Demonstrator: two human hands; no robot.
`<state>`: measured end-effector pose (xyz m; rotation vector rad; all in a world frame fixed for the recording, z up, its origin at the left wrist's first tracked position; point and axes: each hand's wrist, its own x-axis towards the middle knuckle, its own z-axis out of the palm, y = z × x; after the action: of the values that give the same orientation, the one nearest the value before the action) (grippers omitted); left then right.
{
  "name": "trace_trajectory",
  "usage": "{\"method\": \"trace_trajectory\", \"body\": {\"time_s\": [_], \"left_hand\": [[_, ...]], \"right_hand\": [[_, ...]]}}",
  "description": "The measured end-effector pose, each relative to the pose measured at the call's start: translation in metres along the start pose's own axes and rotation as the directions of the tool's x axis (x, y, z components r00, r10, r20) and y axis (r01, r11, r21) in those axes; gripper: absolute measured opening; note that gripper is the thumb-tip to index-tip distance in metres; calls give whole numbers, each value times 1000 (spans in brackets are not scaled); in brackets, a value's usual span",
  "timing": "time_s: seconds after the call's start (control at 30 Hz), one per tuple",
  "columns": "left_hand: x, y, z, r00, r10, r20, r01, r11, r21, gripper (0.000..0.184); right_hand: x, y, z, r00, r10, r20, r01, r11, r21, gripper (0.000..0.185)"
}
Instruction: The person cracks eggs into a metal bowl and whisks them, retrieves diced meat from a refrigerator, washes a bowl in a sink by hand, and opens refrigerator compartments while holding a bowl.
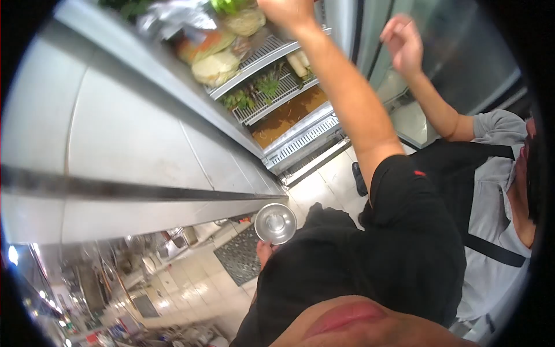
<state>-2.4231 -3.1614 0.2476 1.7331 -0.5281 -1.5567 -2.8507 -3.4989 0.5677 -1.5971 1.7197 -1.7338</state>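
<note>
My left hand (265, 252) grips the rim of a round metal bowl (267, 224) at my side; the shiny inside of the bowl faces up and I make out nothing in it. My right arm stretches up into an open fridge, with my right hand (289, 13) at the upper shelf, partly cut off by the frame's top edge. Its fingers are hidden, so what it touches does not show. Near it lie a cut cabbage (245, 22), a pale cabbage-like vegetable (215, 68) and a crumpled clear plastic bag (176, 22).
Leafy greens (267, 87) and white root vegetables (299, 62) lie on the lower fridge rack (277, 95). A co-worker in grey and black stands at my right, one hand (404, 43) raised by the glass door (451, 52). A dark mat (237, 257) lies on the tiled floor.
</note>
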Motion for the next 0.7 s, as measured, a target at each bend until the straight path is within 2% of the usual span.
{"method": "trace_trajectory", "body": {"time_s": [0.07,0.13,0.17,0.2,0.23,0.27,0.33,0.37,0.43,0.53,0.57,0.67,0.7], "left_hand": [[6,-11,-12,999,-29,-14,28,1000,-12,12],[13,-6,-15,999,-27,-40,29,999,33,10],[15,-5,-20,999,0,-40,3,997,79,9],[18,-1,-22,999,26,-42,-20,992,122,8],[9,13,-15,996,-13,-94,26,989,145,10],[0,26,-8,994,-33,-102,46,991,128,10],[-9,46,4,990,-68,-123,78,994,78,11],[-10,51,9,989,-41,-144,62,987,146,11],[-10,54,7,982,29,-189,22,964,264,10],[-9,54,10,979,81,-189,-34,971,236,9],[-4,52,-3,984,83,-156,-18,925,379,11],[-17,58,13,986,124,-110,-93,962,255,13],[-9,56,14,980,167,-110,-129,947,294,12]], "right_hand": [[61,-17,4,980,-50,-190,27,992,-121,77],[89,14,-4,961,-1,-277,-69,967,-246,84],[99,24,-9,965,27,-259,-102,955,-280,88],[112,39,-13,980,6,-200,-64,956,-286,89],[123,46,-19,996,65,-58,-79,959,-274,89],[127,52,-15,990,16,-138,-68,920,-385,74],[143,50,-10,985,161,-69,-175,888,-426,62],[145,44,-11,984,179,-7,-167,900,-403,66],[147,51,9,981,170,-93,-193,870,-454,66],[146,52,17,977,161,-137,-206,875,-437,66],[144,53,14,979,145,-145,-194,887,-419,67],[146,53,5,978,186,-93,-208,873,-441,67],[141,36,-4,982,87,-168,-149,903,-404,65]]}}
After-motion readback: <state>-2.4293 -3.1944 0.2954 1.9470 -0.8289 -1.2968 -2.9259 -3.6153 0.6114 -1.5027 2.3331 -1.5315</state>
